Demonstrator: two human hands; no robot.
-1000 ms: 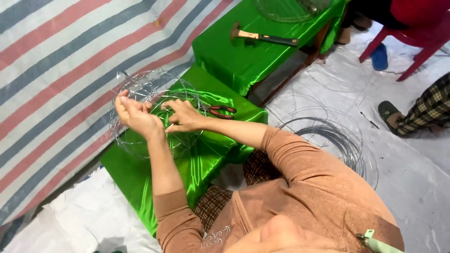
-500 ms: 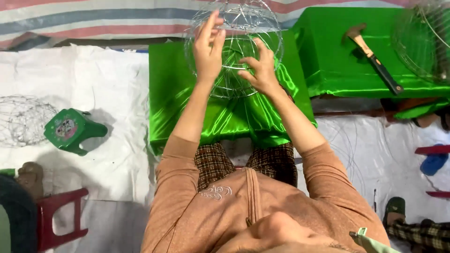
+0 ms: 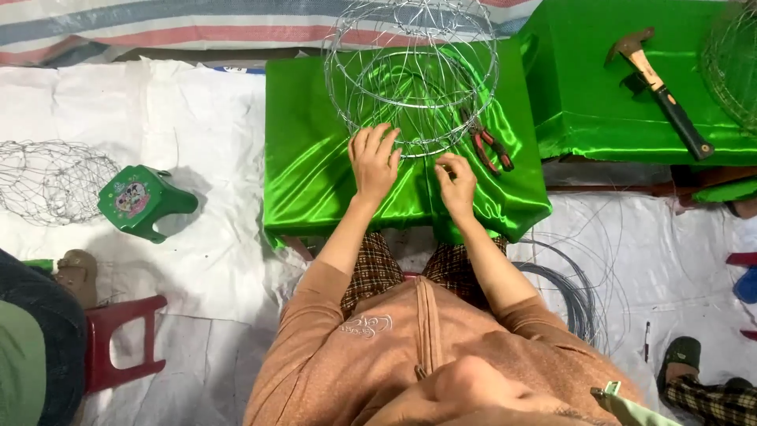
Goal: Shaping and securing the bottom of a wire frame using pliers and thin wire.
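A round wire frame (image 3: 412, 75), built of thin silvery rings and struts, rests on the green satin-covered worktop (image 3: 315, 181) in front of the seated person; the left hand (image 3: 374, 162) lies with fingers spread against its near lower ring, its grip loose and closed on nothing; the right hand (image 3: 456, 180) pinches at the same ring's edge, though whether it holds wire cannot be told. The frame looks light, springy and easily bent; it is best taken by the thicker hoops, not the fine struts. Red-handled pliers (image 3: 490, 146) lie touching its right side.
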